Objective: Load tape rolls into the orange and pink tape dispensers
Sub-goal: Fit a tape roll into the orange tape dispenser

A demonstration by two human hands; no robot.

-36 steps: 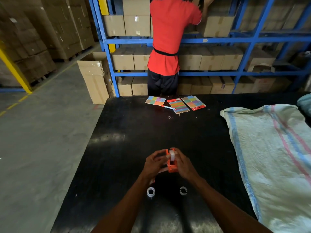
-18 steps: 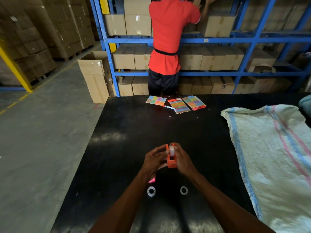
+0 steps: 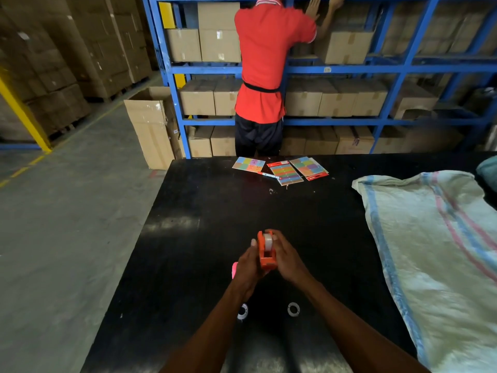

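An orange tape dispenser (image 3: 266,254) is held upright over the black table (image 3: 204,200), with a clear tape roll (image 3: 268,240) sitting in its top slot. My left hand (image 3: 248,267) grips its left side and my right hand (image 3: 287,258) grips its right side, fingers up by the roll. A pink tape dispenser (image 3: 234,269) shows only as a sliver behind my left hand. Two loose clear tape rolls lie nearer me: one (image 3: 242,311) partly under my left forearm, the other (image 3: 293,309) between my arms.
A striped woven sack (image 3: 441,251) covers the table's right side. Colourful sticker cards (image 3: 285,172) and a pen (image 3: 269,175) lie at the far edge. A person in a red shirt (image 3: 269,60) stands at blue shelving (image 3: 349,68) full of cartons. Concrete floor lies left.
Both hands have lifted the orange dispenser a little farther from me, and more of the pink dispenser now shows beside my left hand. The loose rolls have not moved.
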